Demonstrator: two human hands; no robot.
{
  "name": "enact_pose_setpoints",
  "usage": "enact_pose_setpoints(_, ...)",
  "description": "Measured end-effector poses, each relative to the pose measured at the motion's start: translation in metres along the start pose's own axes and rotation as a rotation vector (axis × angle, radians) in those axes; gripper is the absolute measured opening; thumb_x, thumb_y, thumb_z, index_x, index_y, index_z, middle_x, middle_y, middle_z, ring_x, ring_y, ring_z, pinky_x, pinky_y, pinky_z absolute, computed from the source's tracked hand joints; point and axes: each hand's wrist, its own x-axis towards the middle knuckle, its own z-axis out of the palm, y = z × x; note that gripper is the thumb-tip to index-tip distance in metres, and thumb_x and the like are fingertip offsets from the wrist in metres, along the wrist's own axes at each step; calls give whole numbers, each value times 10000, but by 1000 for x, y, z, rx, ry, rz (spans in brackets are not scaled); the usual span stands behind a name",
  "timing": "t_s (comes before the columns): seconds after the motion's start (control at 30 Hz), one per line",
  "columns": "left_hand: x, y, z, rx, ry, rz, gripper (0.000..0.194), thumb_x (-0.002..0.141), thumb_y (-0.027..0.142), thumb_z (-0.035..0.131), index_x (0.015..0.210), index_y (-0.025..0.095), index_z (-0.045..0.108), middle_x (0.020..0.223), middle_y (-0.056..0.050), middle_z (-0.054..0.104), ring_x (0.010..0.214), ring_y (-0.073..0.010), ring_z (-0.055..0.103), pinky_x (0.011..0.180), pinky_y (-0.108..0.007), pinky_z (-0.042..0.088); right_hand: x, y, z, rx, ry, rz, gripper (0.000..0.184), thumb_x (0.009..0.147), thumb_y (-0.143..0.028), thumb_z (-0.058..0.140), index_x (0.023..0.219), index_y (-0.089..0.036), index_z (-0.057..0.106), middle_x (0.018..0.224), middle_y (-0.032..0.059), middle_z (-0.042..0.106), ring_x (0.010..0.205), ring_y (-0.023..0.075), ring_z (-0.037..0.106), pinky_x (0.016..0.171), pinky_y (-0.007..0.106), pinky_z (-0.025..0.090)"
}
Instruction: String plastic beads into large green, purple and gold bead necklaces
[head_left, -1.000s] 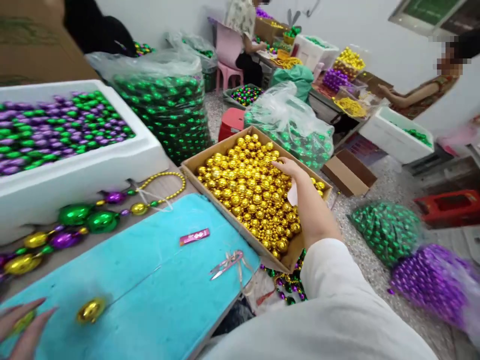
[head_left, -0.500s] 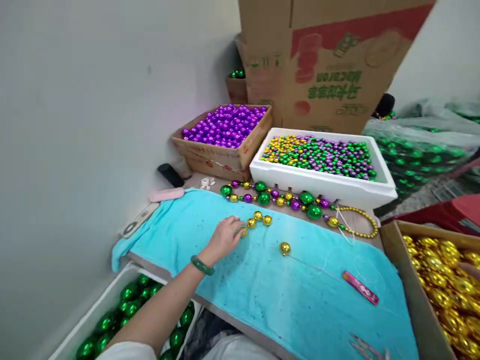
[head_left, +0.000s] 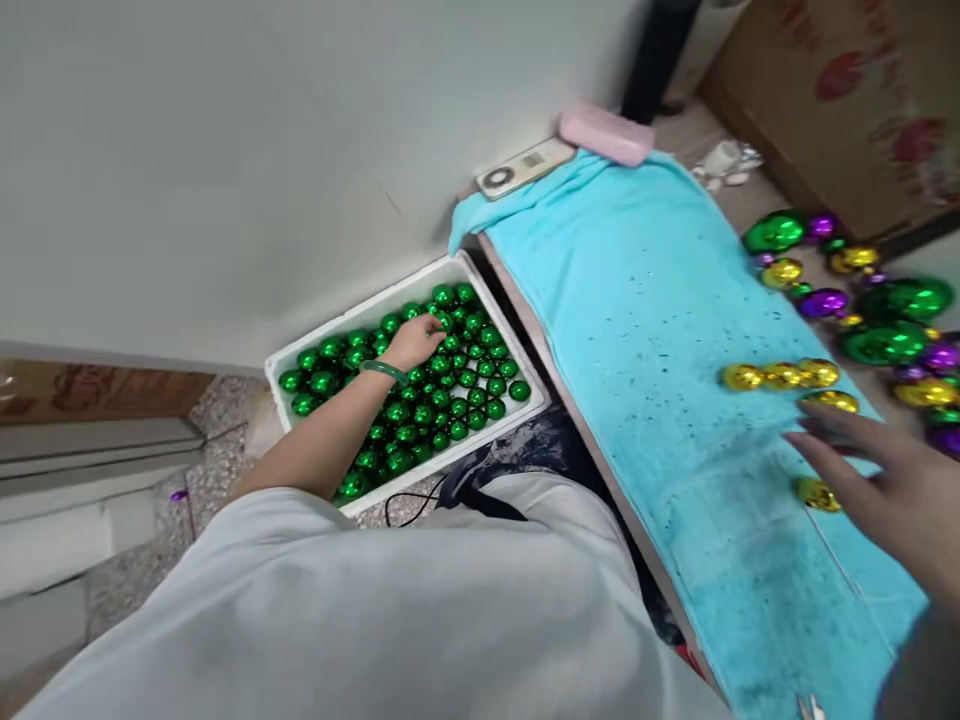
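Observation:
My left hand point(head_left: 415, 341), a green bangle on its wrist, reaches down into a white foam box point(head_left: 322, 342) on the floor. Its fingers are curled over the shiny green balls point(head_left: 450, 385) that fill the box; what they grip is hidden. My right hand point(head_left: 877, 470) hovers over the turquoise towel point(head_left: 660, 330) on the table, fingers stretched out, beside a few loose gold beads point(head_left: 780, 376) and one gold bead point(head_left: 817, 494) just under the fingers.
A strung row of green, purple and gold beads point(head_left: 862, 290) lies along the towel's far edge. A pink case point(head_left: 606, 134) and a flat white device point(head_left: 525, 167) sit at the table end by the wall. Cardboard box point(head_left: 840, 80) behind.
The view swung left and down. My left hand left the gold beads on the towel and dropped into the box of green balls. My right hand came from the gold-ball box to the towel.

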Motion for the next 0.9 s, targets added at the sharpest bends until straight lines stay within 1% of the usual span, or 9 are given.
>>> enact_pose_setpoints(0.1,-27,-45,56,-33,-168,-91,282,830,280,600,1075,147,644,908,-72,710,842,-212,661,813,-326,525,35,-84,15,131,-57,-148,632,840,-761,367,1172,-304,650,1043,120,728,723,243,684,722,395,531)
enact_pose_setpoints(0.2,-61,-63,101,-80,-295,-115,362,764,287,690,1101,168,631,992,-78,711,891,-219,670,815,-307,525,58,-150,38,191,-212,-301,549,896,-627,403,1238,-263,629,1143,116,698,969,277,676,852,408,521)
enact_pose_setpoints(0.33,-94,-75,129,-100,-311,-196,431,851,297,592,1235,114,528,1242,-206,602,1069,-300,630,898,-395,492,81,-218,72,180,-450,-390,421,919,-431,489,1259,-225,626,1184,92,685,1036,266,651,901,364,497)
enact_pose_setpoints(0.4,-99,-78,137,-128,-326,-227,526,875,336,569,1332,109,441,1299,-225,558,1112,-304,611,906,-396,487,91,-247,88,149,-552,-389,394,922,-396,508,1250,-217,632,1140,83,702,1000,256,657,860,330,495)
enact_pose_setpoints(0.47,-93,-77,148,-165,-369,-237,682,845,406,621,1415,136,359,1335,-208,538,1143,-293,599,906,-363,490,100,-273,102,75,-587,-369,385,928,-393,508,1247,-216,632,1136,83,703,1011,259,651,839,315,485)
enact_pose_setpoints(0.6,-69,-68,172,-180,-436,-261,856,809,546,627,1503,205,258,1391,-208,475,1176,-335,582,933,-399,479,110,-311,132,-26,-577,-347,400,933,-407,487,1225,-178,636,1179,124,681,1073,291,633,862,340,473)
enact_pose_setpoints(0.7,-61,-66,179,-169,-465,-240,863,781,594,633,1497,244,302,1365,-190,485,1174,-358,575,961,-434,460,111,-327,159,-39,-677,-334,391,923,-390,489,1194,-159,649,1135,156,690,1063,310,641,869,369,477)
enact_pose_setpoints(0.8,-66,-69,171,-172,-460,-166,830,773,556,659,1478,242,352,1295,-154,537,1138,-316,589,949,-394,470,108,-332,185,-23,-834,-289,381,911,-400,504,1181,-182,661,1136,153,695,1097,312,633,883,375,478)
enact_pose_setpoints(0.9,-73,-74,149,-155,-369,-81,716,810,438,644,1452,235,397,1290,-132,533,1174,-289,549,993,-373,437,106,-323,205,-21,-914,-262,369,900,-393,518,1168,-195,675,1145,148,697,1104,312,635,888,375,479)
